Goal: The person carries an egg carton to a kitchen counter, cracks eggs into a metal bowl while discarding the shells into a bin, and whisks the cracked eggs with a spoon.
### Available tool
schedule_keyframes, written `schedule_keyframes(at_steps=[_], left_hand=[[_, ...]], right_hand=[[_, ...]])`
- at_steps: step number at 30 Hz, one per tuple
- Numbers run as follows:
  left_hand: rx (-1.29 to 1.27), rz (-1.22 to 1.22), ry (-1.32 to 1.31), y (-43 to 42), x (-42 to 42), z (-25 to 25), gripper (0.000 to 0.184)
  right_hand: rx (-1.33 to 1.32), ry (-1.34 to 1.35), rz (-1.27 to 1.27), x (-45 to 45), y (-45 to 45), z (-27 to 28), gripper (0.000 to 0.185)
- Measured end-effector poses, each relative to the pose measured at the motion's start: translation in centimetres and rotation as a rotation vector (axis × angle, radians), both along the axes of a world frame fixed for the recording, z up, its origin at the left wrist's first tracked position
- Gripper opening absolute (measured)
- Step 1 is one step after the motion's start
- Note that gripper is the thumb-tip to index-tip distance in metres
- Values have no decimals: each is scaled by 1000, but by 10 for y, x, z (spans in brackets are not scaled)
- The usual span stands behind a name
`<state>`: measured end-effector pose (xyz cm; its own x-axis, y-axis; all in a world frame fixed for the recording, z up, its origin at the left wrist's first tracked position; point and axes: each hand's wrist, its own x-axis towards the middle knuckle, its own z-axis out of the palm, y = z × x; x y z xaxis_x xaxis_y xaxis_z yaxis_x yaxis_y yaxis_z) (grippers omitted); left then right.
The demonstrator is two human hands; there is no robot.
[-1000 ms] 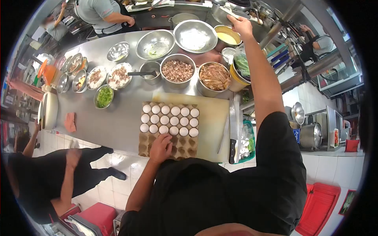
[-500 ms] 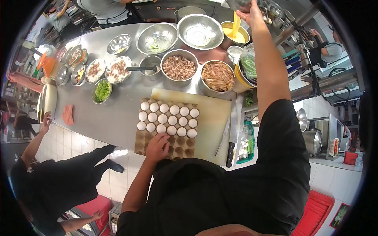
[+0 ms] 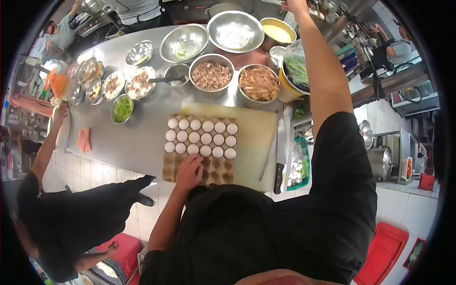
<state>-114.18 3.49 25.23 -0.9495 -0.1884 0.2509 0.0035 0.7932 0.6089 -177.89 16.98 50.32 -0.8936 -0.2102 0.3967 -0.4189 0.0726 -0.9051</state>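
Observation:
My left hand (image 3: 190, 172) lies on the cardboard egg tray (image 3: 221, 173), fingers stretched over the empty cups with the tips at the front row of white eggs (image 3: 205, 150). The tray rests partly on a pale cutting board (image 3: 256, 142). My right hand (image 3: 296, 6) reaches to the top edge of the view, beyond a pot of yellow liquid (image 3: 278, 33). Its fingers are cut off, so what they hold is hidden. Nearest to that arm stand a small metal bowl (image 3: 277, 55) and a bucket with bagged greens (image 3: 296, 70).
Knives (image 3: 279, 164) lie along the board's right side, by a green basket (image 3: 304, 178). Bowls of diced meat (image 3: 211, 75), meat strips (image 3: 259, 83) and chopped greens (image 3: 123, 109) stand behind the tray. A co-worker in black (image 3: 85, 204) is at the left; others stand farther back.
The stream of yellow liquid that fell from the bowl in my right hand is gone. That hand has moved up and slightly left, partly out of view. My left hand stays on the tray.

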Motion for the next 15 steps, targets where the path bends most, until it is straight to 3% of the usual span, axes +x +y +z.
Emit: schedule_keyframes(at_steps=[1,2,4,6,8,9,11,13,15], left_hand=[[-15,-8,21,-2,-7,1,32],[-23,-6,23,-2,-7,3,32],[-39,-7,5,1,-21,10,33],[-14,8,13,4,-24,25,34],[69,-3,-4,4,-16,23,33],[44,-20,29,3,-20,27,33],[70,-33,36,4,-20,31,33],[101,-30,7,3,-20,33,33],[139,-21,-70,3,-21,34,34]], right_hand=[[56,97,44,-14,4,-6,35],[88,494,-213,-25,-3,-23,34],[251,405,-190,21,-1,5,35],[71,261,58,83,8,24,33],[248,405,-242,155,17,27,31],[210,545,-242,169,26,18,31],[238,460,-146,222,54,-12,18],[423,492,-107,274,107,-59,35],[365,111,-46,368,117,-73,29]])
